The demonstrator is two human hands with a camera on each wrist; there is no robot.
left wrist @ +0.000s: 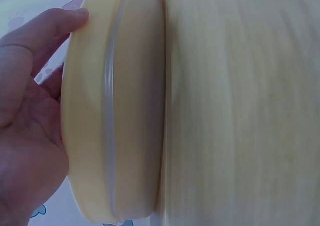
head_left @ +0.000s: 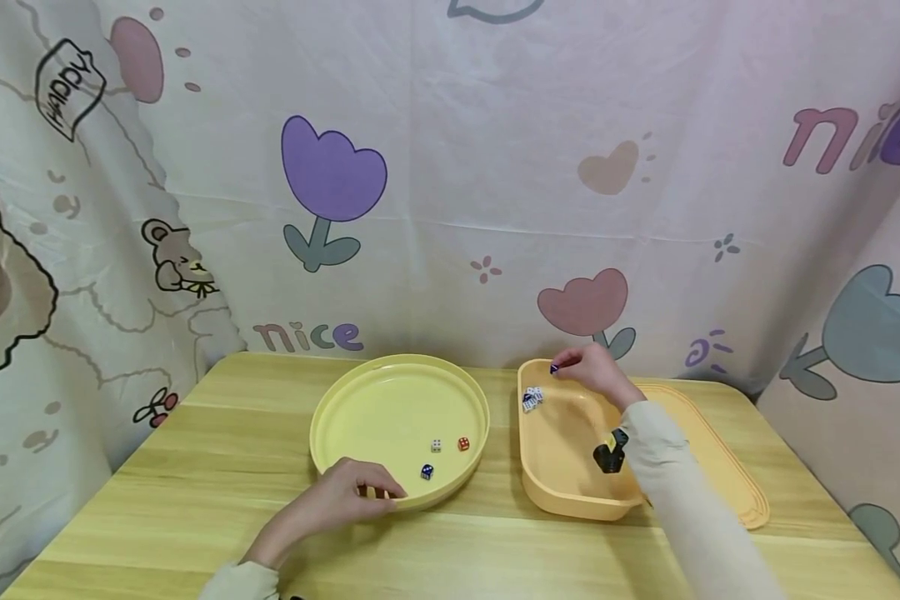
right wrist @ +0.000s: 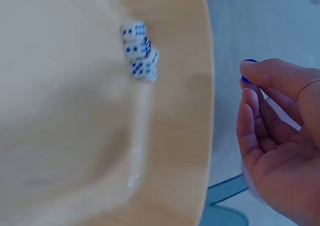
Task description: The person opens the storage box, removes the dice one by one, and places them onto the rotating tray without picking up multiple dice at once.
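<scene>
My right hand (head_left: 590,372) pinches a blue die (head_left: 554,368) between thumb and fingertips, above the far rim of the orange box (head_left: 570,504). In the right wrist view the fingers mostly hide the die (right wrist: 248,61). Several white dice (right wrist: 141,68) with blue pips cluster in the box's far left corner, a dark blue one among them. My left hand (head_left: 352,493) grips the near rim of the round yellow tray (head_left: 322,400), thumb on its outer side in the left wrist view. Inside the tray lie a white die (head_left: 437,446), a red die (head_left: 463,443) and a blue die (head_left: 427,472).
An orange lid (head_left: 720,475) lies on the wooden table (head_left: 465,558), just right of the box and partly behind the right sleeve. A black wrist camera (head_left: 610,454) hangs below that forearm. Behind the table hangs a printed curtain (head_left: 450,167).
</scene>
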